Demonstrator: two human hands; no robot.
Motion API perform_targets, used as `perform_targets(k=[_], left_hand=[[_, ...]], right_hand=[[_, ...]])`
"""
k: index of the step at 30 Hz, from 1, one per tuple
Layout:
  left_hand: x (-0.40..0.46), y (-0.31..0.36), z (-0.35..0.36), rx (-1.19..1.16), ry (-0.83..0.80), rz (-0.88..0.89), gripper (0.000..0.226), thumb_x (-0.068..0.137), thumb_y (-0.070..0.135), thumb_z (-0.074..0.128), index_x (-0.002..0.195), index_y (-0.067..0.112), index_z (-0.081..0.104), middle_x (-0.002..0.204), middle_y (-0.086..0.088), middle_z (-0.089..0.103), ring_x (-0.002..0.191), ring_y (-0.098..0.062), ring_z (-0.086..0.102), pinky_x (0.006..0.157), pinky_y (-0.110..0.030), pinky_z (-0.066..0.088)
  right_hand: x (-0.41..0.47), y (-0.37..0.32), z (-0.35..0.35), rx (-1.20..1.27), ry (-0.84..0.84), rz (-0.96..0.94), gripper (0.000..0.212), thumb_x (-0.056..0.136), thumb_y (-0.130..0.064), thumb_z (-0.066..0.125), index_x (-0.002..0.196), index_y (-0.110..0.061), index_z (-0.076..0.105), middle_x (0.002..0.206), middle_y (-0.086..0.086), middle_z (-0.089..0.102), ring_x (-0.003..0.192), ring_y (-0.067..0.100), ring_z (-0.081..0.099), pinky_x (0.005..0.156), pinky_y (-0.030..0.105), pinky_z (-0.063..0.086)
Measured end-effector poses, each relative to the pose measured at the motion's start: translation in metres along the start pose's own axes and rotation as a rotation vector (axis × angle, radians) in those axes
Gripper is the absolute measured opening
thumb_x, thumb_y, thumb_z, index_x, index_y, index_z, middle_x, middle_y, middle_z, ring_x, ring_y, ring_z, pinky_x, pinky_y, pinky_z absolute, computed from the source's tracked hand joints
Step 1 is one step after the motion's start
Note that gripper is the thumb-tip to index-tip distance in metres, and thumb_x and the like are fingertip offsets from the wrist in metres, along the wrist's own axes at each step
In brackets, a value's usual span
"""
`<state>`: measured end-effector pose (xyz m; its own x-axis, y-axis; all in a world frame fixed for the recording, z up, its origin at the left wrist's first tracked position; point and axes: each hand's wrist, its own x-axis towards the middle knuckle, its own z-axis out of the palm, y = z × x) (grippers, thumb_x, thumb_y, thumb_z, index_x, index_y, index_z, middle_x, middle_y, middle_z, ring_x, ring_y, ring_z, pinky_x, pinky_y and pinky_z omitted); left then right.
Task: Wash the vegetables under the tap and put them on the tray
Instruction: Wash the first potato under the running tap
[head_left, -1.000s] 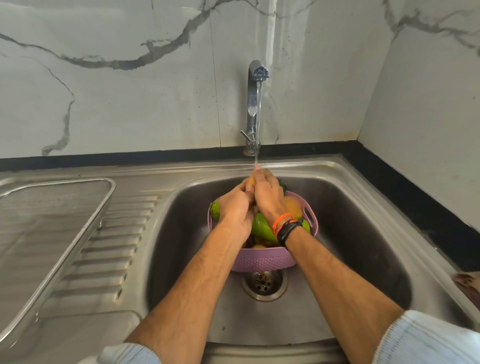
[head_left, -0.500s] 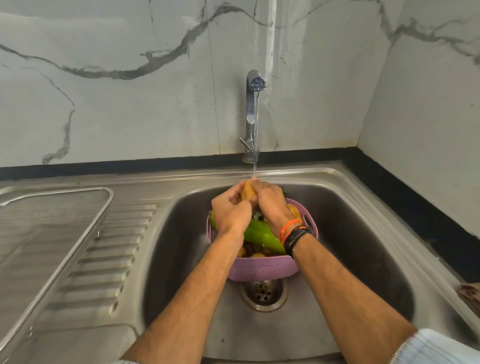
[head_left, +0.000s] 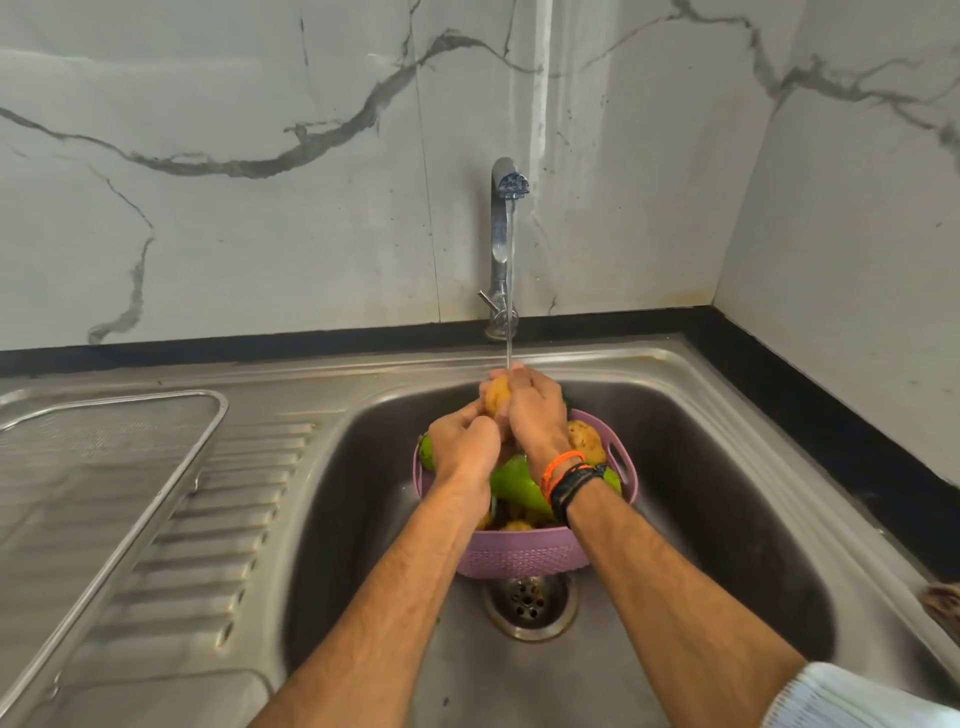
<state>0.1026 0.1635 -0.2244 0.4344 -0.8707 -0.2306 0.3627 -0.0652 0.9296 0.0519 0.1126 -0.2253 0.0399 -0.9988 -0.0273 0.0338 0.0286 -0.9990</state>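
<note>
Two bare hands meet under a thin stream of water falling from a tall chrome tap (head_left: 503, 228) fixed at the back edge of a stainless steel sink (head_left: 727, 519). Between them is a small brown potato (head_left: 496, 396), held just above a round lilac plastic colander (head_left: 519, 556). The right hand (head_left: 537, 415) curls its fingers round the potato from the right and over its top. The left hand (head_left: 462, 441) grips it from the lower left, fingers curled and thumb against its side. Orange and black bands (head_left: 569, 475) circle the right wrist.

No brand, label or readable writing shows anywhere.

The colander sits in the basin just behind the round metal drain (head_left: 530, 603). It holds a long green vegetable (head_left: 519, 486) lying across it, another brown potato (head_left: 586, 440) near its right handle, and more small brown pieces at the bottom, mostly hidden by the forearms. On the ribbed draining board to the left lies a rectangular metal mesh tray (head_left: 156, 499), well apart from the hands. Grey-veined white marble walls (head_left: 260, 208) rise behind a black counter strip (head_left: 831, 431). A white ribbed sleeve (head_left: 852, 699) shows at the lower right.
</note>
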Motion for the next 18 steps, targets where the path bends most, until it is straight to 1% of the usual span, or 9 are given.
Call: perform_targets(k=[2, 4, 6, 8, 10, 11, 13, 16, 18], left_hand=[[-0.0008, 0.0020, 0.0009, -0.038, 0.031, -0.032, 0.030, 0.091, -0.009, 0.057, 0.087, 0.016, 0.073, 0.093, -0.015, 0.075, 0.090, -0.026, 0.071, 0.076, -0.038, 0.061], [-0.0004, 0.0056, -0.0007, -0.087, 0.041, -0.065, 0.026, 0.092, -0.007, 0.058, 0.090, 0.015, 0.073, 0.088, -0.012, 0.074, 0.084, -0.023, 0.071, 0.069, -0.033, 0.062], [-0.0013, 0.0090, -0.0032, -0.098, 0.027, -0.074, 0.029, 0.092, -0.008, 0.056, 0.086, 0.016, 0.071, 0.081, -0.009, 0.074, 0.077, -0.020, 0.070, 0.065, -0.030, 0.061], [-0.0033, 0.0091, -0.0030, -0.094, 0.007, -0.078, 0.032, 0.092, -0.010, 0.054, 0.085, 0.016, 0.071, 0.079, -0.010, 0.072, 0.077, -0.021, 0.068, 0.071, -0.034, 0.061], [-0.0053, 0.0074, 0.0000, -0.080, -0.009, -0.078, 0.031, 0.091, -0.011, 0.055, 0.086, 0.015, 0.071, 0.082, -0.011, 0.072, 0.079, -0.023, 0.068, 0.077, -0.038, 0.060], [-0.0058, 0.0067, 0.0013, -0.079, -0.014, -0.075, 0.030, 0.091, -0.011, 0.056, 0.087, 0.015, 0.071, 0.082, -0.011, 0.072, 0.079, -0.022, 0.067, 0.077, -0.039, 0.060], [-0.0044, 0.0065, 0.0020, -0.096, -0.002, -0.066, 0.028, 0.092, -0.009, 0.058, 0.084, 0.015, 0.071, 0.078, -0.010, 0.072, 0.078, -0.022, 0.068, 0.074, -0.037, 0.060], [-0.0021, 0.0082, -0.0005, -0.133, 0.014, -0.063, 0.023, 0.093, -0.005, 0.059, 0.091, 0.014, 0.073, 0.081, -0.009, 0.073, 0.079, -0.020, 0.070, 0.067, -0.032, 0.060], [-0.0027, 0.0076, -0.0016, -0.134, 0.006, -0.070, 0.021, 0.093, -0.005, 0.059, 0.099, 0.011, 0.073, 0.083, -0.009, 0.074, 0.080, -0.020, 0.070, 0.068, -0.032, 0.061]], right_hand=[[-0.0039, -0.0005, -0.0021, 0.000, -0.026, 0.010, 0.028, 0.106, -0.025, 0.039, 0.098, -0.025, 0.065, 0.099, 0.012, 0.073, 0.097, 0.021, 0.068, 0.100, 0.042, 0.051], [-0.0072, -0.0008, -0.0058, 0.011, -0.106, 0.019, 0.027, 0.105, -0.014, 0.037, 0.115, -0.017, 0.063, 0.096, 0.018, 0.068, 0.088, 0.018, 0.063, 0.099, 0.038, 0.050], [-0.0068, -0.0018, -0.0075, 0.010, -0.118, 0.006, 0.030, 0.104, -0.010, 0.038, 0.123, -0.013, 0.061, 0.098, 0.015, 0.068, 0.088, 0.016, 0.062, 0.098, 0.037, 0.051], [-0.0065, -0.0025, -0.0043, -0.001, -0.059, -0.011, 0.028, 0.103, -0.015, 0.040, 0.107, -0.020, 0.068, 0.102, 0.017, 0.071, 0.093, 0.019, 0.065, 0.099, 0.042, 0.051], [-0.0063, -0.0008, -0.0021, -0.013, 0.026, -0.002, 0.029, 0.104, -0.027, 0.041, 0.093, -0.025, 0.068, 0.100, 0.007, 0.074, 0.100, 0.021, 0.067, 0.101, 0.043, 0.050], [-0.0054, 0.0004, -0.0022, -0.018, 0.047, 0.012, 0.029, 0.104, -0.030, 0.040, 0.094, -0.025, 0.067, 0.101, 0.003, 0.074, 0.103, 0.021, 0.066, 0.102, 0.043, 0.050], [-0.0046, 0.0018, -0.0040, 0.008, 0.012, 0.022, 0.028, 0.106, -0.024, 0.039, 0.100, -0.022, 0.066, 0.107, 0.008, 0.072, 0.106, 0.022, 0.065, 0.104, 0.044, 0.049], [-0.0043, -0.0023, -0.0053, 0.051, -0.050, 0.046, 0.031, 0.105, -0.014, 0.040, 0.129, -0.011, 0.060, 0.127, 0.012, 0.063, 0.119, 0.025, 0.059, 0.109, 0.044, 0.045], [-0.0031, -0.0002, -0.0034, 0.046, -0.037, 0.016, 0.028, 0.105, -0.017, 0.041, 0.121, -0.014, 0.064, 0.117, 0.009, 0.069, 0.113, 0.023, 0.063, 0.105, 0.044, 0.048]])
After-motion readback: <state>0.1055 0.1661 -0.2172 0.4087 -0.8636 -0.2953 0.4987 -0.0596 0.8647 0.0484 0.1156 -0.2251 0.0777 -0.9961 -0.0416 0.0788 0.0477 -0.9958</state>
